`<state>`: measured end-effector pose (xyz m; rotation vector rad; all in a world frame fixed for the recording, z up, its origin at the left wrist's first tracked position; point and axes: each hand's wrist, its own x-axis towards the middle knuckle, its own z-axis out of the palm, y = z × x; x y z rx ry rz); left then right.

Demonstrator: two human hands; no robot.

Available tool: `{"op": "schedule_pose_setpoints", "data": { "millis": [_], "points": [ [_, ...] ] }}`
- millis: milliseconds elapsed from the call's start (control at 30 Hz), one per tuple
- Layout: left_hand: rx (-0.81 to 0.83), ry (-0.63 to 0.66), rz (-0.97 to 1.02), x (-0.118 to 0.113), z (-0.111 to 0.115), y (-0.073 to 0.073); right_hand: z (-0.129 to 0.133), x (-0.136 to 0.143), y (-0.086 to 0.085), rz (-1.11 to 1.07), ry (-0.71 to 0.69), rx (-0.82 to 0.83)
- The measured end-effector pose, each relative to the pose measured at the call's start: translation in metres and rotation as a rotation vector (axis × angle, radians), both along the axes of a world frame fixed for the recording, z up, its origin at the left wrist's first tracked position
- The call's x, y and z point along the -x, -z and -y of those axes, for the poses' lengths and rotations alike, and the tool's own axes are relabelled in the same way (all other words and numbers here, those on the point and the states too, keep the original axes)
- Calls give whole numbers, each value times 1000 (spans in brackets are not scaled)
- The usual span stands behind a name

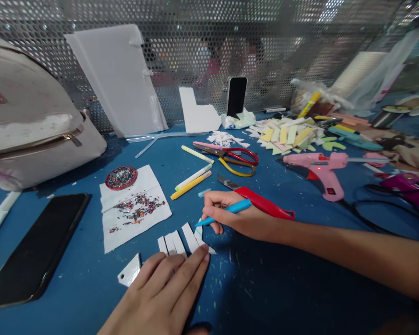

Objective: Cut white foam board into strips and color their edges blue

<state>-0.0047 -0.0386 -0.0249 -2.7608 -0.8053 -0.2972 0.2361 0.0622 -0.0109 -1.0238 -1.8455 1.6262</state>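
Several white strips (176, 242) lie on the blue tabletop (265, 298), but their lower ends are hidden beneath our left hand (165, 288), so we cannot tell how they are joined. Our left wrist is cut off by the bottom edge. This hand lies palm down, fingers stretched forward and almost straight, gripping nothing. Our right hand (246, 224) comes from the right side, with bent fingers closed around a blue marker (240, 206). Its tip is at the rightmost white piece (200, 236); exact contact is hard to see.

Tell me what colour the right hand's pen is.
The pen is bright blue, clearest in the head view.
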Motion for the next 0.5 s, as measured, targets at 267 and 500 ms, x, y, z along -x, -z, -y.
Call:
{"op": "schedule_pose_setpoints", "data": {
  "millis": [267, 500],
  "points": [
    [-10, 5, -56, -1, 0, -1, 2, -1, 0, 16, -16, 0],
    [-5, 10, -51, 0, 0, 0, -2, 0, 0, 4, -15, 3]
  ]
}}
